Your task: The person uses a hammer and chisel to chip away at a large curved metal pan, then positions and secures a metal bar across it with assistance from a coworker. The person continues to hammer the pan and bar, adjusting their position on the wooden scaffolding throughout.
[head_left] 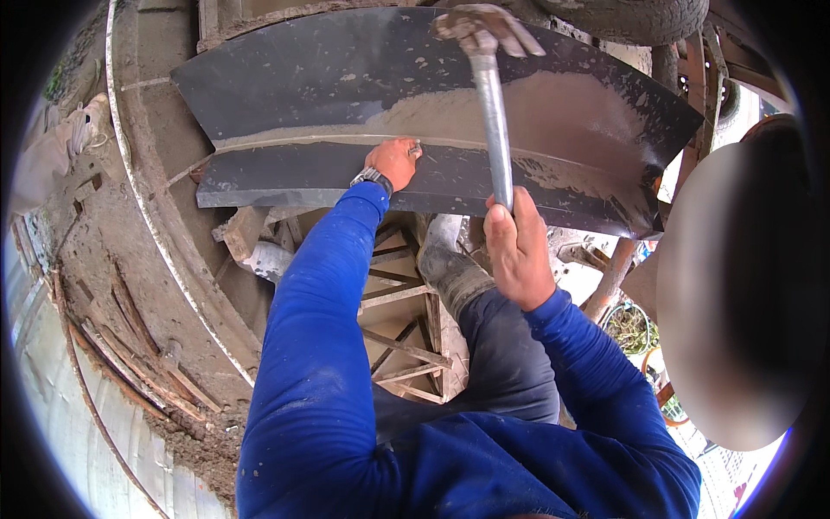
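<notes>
My right hand (523, 253) is wrapped round the lower end of a hammer (494, 121). The shaft is bare metal, and the head, slightly smeared, is raised above a large dark panel (311, 82). That panel is black, bent along a lengthwise fold and partly coated with grey-brown mud. My left hand (395, 163), with a watch (371, 178) at its wrist, rests on the panel near the fold. Its fingers are pressed together at a small thing by the fingertips, too small to name.
Below the panel, wooden framing (402, 298) crosses an opening near my boot (447, 259). Loose rods and sticks (138, 363) lie at the left beside corrugated sheeting (52, 406). A tyre (648, 19) sits at the top right. A blurred person (735, 294) is close on my right.
</notes>
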### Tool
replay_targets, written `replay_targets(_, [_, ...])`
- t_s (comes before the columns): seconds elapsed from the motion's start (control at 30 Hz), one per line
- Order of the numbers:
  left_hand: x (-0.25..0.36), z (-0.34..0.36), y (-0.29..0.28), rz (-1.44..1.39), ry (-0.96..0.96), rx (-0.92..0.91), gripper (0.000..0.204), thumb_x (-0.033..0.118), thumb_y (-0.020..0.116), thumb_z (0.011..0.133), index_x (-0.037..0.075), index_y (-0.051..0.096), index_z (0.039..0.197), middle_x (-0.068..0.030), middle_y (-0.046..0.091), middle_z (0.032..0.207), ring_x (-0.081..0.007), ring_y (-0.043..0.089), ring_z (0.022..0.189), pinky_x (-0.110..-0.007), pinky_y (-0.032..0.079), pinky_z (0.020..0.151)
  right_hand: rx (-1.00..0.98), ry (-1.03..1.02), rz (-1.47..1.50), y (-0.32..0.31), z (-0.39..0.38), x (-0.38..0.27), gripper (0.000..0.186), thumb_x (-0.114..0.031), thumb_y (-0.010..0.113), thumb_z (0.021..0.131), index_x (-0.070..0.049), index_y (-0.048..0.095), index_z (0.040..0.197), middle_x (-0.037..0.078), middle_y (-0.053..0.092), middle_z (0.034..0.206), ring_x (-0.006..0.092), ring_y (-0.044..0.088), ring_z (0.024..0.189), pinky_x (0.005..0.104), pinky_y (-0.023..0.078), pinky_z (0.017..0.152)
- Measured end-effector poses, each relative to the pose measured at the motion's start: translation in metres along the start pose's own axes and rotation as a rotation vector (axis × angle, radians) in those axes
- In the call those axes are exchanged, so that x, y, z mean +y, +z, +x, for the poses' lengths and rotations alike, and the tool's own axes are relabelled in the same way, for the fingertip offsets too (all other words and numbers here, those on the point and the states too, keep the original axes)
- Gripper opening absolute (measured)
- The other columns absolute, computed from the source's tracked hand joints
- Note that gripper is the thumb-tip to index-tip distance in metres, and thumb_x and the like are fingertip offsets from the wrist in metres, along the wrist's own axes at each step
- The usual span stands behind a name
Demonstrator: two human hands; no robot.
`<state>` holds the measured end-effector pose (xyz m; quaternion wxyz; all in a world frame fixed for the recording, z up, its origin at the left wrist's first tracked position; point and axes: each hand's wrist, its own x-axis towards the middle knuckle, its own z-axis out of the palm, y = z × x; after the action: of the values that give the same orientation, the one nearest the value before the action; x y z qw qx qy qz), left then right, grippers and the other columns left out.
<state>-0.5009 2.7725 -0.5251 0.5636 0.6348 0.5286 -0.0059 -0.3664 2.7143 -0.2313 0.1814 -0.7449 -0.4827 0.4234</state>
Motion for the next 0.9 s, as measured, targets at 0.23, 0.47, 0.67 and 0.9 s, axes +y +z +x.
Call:
replay_targets(0.23, [-0.021, 0.007, 0.019, 0.139, 0.195, 0.162, 0.038, 0.040, 0.064, 0.102, 0.010, 0.075, 0.121, -0.0175, 0.076, 0.118, -0.0385, 0.071, 0.112, -0.047, 0.056, 0.098, -0.209, 0.082, -0.254, 0.006, -0.005, 0.079, 0.029, -0.028, 0.051, 0.112, -0.001, 0.052, 0.099, 0.018, 0.054, 0.076, 0.0351, 0.053, 0.068, 0.0467, 0.045, 0.066])
replay_targets(0.47, [0.003, -0.001, 0.002, 0.045, 0.026, 0.028, 0.040, 0.042, 0.065, 0.101, 0.011, 0.075, 0.125, -0.0158, 0.076, 0.121, -0.0381, 0.070, 0.114, -0.048, 0.055, 0.099, -0.104, 0.077, -0.153, 0.015, -0.024, 0.084, 0.028, -0.024, 0.057, 0.109, 0.001, 0.051, 0.100, 0.027, 0.059, 0.079, 0.0529, 0.059, 0.077, 0.0517, 0.045, 0.065])
replay_targets(0.67, [-0.022, 0.010, 0.018, 0.017, 0.103, 0.123, 0.027, 0.027, 0.068, 0.100, 0.012, 0.077, 0.121, -0.0132, 0.077, 0.118, -0.0337, 0.073, 0.105, -0.043, 0.057, 0.093, -0.177, 0.156, -0.219, -0.006, -0.008, 0.056, 0.027, -0.024, 0.056, 0.109, 0.000, 0.049, 0.098, 0.026, 0.062, 0.078, 0.0475, 0.064, 0.076, 0.0519, 0.047, 0.066])
replay_targets(0.9, [-0.043, 0.011, 0.003, -0.518, 0.046, 0.216, 0.022, 0.008, 0.061, 0.101, 0.009, 0.078, 0.115, -0.0012, 0.071, 0.089, -0.0116, 0.059, 0.073, -0.029, 0.050, 0.071, -0.018, -0.015, 0.058, -0.012, 0.003, -0.008, 0.028, -0.026, 0.053, 0.112, -0.001, 0.051, 0.101, 0.019, 0.052, 0.070, 0.0285, 0.052, 0.059, 0.0410, 0.042, 0.057])
